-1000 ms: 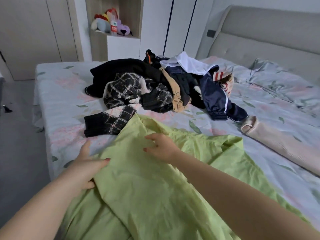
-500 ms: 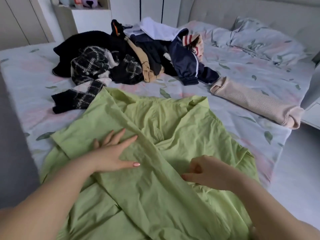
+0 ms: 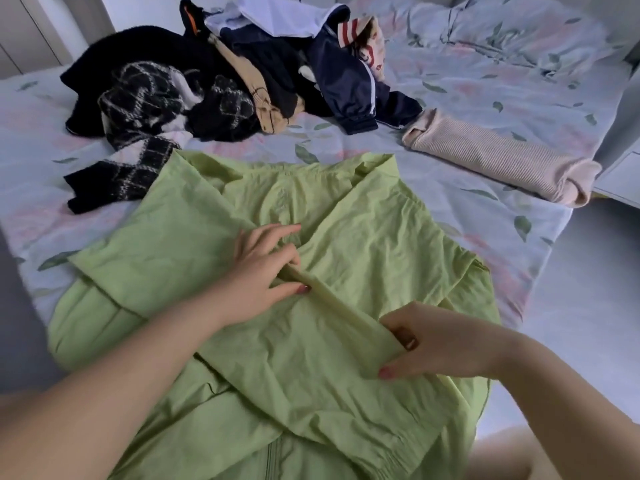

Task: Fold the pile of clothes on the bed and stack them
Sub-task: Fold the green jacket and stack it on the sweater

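Note:
A light green garment point(image 3: 363, 237) lies spread over the near part of the bed, its sleeves folded across the body. My left hand point(image 3: 263, 268) grips the folded sleeve near the middle of the garment, the edge caught between thumb and fingers. My right hand point(image 3: 426, 341) pinches the same sleeve's lower end, thumb underneath. Behind the garment sits the unfolded pile of clothes point(image 3: 221, 74): black, checked, navy, tan and white pieces.
A folded beige ribbed garment point(image 3: 498, 157) lies at the right, by the bed's edge. The floral sheet point(image 3: 485, 95) shows bare between it and the pile. A pillow point(image 3: 519, 32) lies at the far right. Grey floor point(image 3: 581, 306) runs along the right side.
My left hand moved right from lying flat on the sleeve and now grips its edge. My right hand has taken the sleeve's lower end. The view tilted down and nearer.

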Demonstrator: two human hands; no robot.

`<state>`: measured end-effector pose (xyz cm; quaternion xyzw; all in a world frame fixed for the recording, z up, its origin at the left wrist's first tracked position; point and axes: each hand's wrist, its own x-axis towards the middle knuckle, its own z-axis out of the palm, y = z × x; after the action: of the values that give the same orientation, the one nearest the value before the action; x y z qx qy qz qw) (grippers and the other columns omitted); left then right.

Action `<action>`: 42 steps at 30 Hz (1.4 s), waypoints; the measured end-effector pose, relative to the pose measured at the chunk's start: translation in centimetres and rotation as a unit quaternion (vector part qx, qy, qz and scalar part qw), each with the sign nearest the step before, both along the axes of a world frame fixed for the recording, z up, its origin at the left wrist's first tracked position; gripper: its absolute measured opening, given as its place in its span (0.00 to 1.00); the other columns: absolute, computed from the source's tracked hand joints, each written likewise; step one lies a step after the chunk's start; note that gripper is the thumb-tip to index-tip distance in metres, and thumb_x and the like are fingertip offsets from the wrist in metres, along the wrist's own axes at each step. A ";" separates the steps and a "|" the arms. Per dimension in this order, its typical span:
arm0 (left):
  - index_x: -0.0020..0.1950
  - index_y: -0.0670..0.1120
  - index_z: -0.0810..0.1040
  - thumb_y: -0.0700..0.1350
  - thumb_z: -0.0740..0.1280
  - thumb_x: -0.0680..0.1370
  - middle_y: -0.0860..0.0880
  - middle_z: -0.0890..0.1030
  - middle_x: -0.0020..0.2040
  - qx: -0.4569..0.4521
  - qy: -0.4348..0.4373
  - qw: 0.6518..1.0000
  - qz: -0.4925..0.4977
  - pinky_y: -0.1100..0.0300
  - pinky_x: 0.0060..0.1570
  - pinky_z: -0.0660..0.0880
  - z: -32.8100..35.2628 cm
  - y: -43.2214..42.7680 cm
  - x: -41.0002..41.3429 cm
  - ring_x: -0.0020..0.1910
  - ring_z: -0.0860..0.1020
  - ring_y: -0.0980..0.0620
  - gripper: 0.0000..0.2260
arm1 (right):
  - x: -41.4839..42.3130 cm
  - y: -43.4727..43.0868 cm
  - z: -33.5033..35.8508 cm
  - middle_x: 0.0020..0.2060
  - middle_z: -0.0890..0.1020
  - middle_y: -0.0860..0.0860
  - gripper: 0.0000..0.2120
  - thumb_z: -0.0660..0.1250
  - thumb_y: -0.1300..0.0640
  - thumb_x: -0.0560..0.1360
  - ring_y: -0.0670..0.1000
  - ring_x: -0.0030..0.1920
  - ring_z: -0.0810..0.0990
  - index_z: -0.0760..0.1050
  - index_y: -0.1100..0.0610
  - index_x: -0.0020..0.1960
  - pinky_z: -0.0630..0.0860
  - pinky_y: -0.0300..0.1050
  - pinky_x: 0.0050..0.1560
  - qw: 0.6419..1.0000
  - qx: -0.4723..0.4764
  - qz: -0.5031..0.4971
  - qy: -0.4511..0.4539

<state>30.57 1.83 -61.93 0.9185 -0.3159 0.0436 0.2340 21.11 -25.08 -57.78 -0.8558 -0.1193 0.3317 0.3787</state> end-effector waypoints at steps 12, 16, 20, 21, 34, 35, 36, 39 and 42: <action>0.72 0.70 0.29 0.79 0.47 0.66 0.60 0.21 0.72 0.199 0.079 0.977 0.025 0.35 0.71 0.34 -1.0 2.2 -0.7 0.75 0.28 0.49 0.42 | 0.6 -3.3 -0.3 0.31 0.81 0.49 0.19 0.70 0.33 0.68 0.46 0.27 0.80 0.76 0.49 0.40 0.78 0.46 0.31 0.977 -0.163 -0.122 -0.068; 0.72 0.73 0.34 0.82 0.45 0.66 0.65 0.27 0.74 0.178 0.069 0.982 -0.007 0.36 0.70 0.32 -1.2 2.8 -1.8 0.74 0.26 0.52 0.39 | 1.7 -0.8 -1.9 0.31 0.78 0.44 0.18 0.69 0.33 0.69 0.41 0.31 0.76 0.73 0.47 0.42 0.70 0.39 0.31 0.940 -0.175 -0.172 -0.237; 0.72 0.72 0.31 0.84 0.45 0.64 0.65 0.26 0.74 0.238 0.070 0.969 -0.017 0.37 0.71 0.33 -3.3 3.8 -3.1 0.73 0.23 0.52 0.42 | 2.6 0.3 -4.0 0.37 0.78 0.44 0.17 0.69 0.36 0.71 0.49 0.39 0.78 0.68 0.46 0.46 0.74 0.45 0.36 0.926 -0.242 -0.139 -0.254; 0.73 0.71 0.31 0.84 0.44 0.65 0.64 0.26 0.74 0.239 0.059 0.969 -0.014 0.37 0.72 0.34 -3.6 4.0 -3.0 0.73 0.24 0.52 0.42 | 2.6 0.3 -4.5 0.37 0.77 0.44 0.18 0.69 0.35 0.71 0.49 0.39 0.78 0.67 0.47 0.47 0.73 0.45 0.35 0.924 -0.246 -0.142 -0.257; 0.59 0.41 0.78 0.42 0.68 0.79 0.45 0.79 0.55 -0.217 0.032 0.891 0.397 0.56 0.52 0.71 -0.8 14.0 -5.1 0.56 0.78 0.43 0.10 | -1.4 -3.6 -3.6 0.29 0.79 0.47 0.07 0.71 0.53 0.76 0.44 0.30 0.76 0.76 0.49 0.40 0.68 0.35 0.30 0.896 -0.040 -0.295 -0.330; 0.59 0.40 0.77 0.43 0.69 0.78 0.42 0.80 0.56 -0.215 0.065 0.871 0.437 0.55 0.53 0.71 -0.9 15.9 -5.8 0.56 0.78 0.42 0.12 | -2.2 -4.2 -3.8 0.31 0.80 0.48 0.07 0.71 0.54 0.75 0.47 0.33 0.78 0.77 0.50 0.40 0.71 0.40 0.33 0.894 -0.043 -0.304 -0.326; 0.61 0.38 0.76 0.44 0.70 0.78 0.40 0.79 0.57 -0.209 0.101 0.854 0.465 0.53 0.55 0.71 -1.2 17.4 -6.7 0.58 0.78 0.40 0.15 | -3.1 -4.7 -4.1 0.32 0.81 0.49 0.07 0.72 0.56 0.75 0.49 0.35 0.79 0.77 0.51 0.40 0.73 0.42 0.35 0.895 -0.044 -0.313 -0.316; 0.68 0.43 0.70 0.56 0.78 0.68 0.39 0.68 0.64 -0.163 0.173 0.842 0.485 0.49 0.67 0.66 -2.4 19.1 -9.7 0.67 0.70 0.40 0.35 | -6.0 -5.4 -5.2 0.33 0.81 0.47 0.08 0.76 0.59 0.71 0.47 0.36 0.79 0.77 0.53 0.39 0.72 0.38 0.35 0.890 -0.042 -0.334 -0.307; 0.74 0.50 0.61 0.63 0.80 0.54 0.46 0.63 0.69 -0.245 0.231 0.803 0.491 0.50 0.70 0.65 -2.8 17.9 -12.0 0.69 0.64 0.47 0.54 | -8.1 -5.1 -6.2 0.39 0.78 0.49 0.13 0.80 0.60 0.66 0.48 0.38 0.78 0.76 0.56 0.43 0.72 0.33 0.39 0.858 -0.033 -0.375 -0.350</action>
<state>18.54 19.76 -64.74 0.8456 0.2623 0.0157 0.4647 12.97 -30.14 -64.03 -0.9074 0.0967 -0.1526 0.3794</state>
